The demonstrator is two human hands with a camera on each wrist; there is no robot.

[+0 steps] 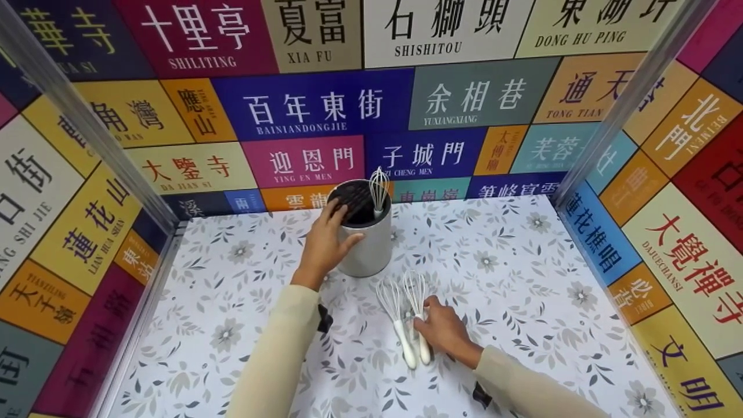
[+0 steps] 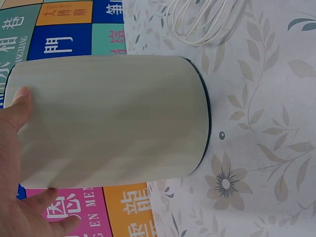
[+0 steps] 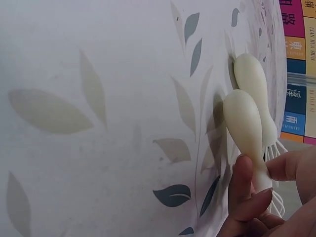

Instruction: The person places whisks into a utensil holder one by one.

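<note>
A pale grey cylindrical utensil holder (image 1: 365,252) with a dark inside stands upright on the table. My left hand (image 1: 326,247) holds it near the top, the fingers at the rim and the thumb against the outer wall (image 2: 113,118). One wire whisk (image 1: 379,188) stands in the holder, wires up, its handle hidden inside. In front of the holder, two more white-handled whisks lie side by side. My right hand (image 1: 446,331) pinches the handle of the right whisk (image 1: 424,351) between thumb and fingers. The left whisk (image 1: 404,342) lies right beside it, untouched by the hand.
A white cloth with a grey leaf and flower print covers the table (image 1: 493,278). Colourful panels (image 1: 313,104) with large characters rise behind the table and on both sides. Metal posts (image 1: 633,98) stand at the back corners.
</note>
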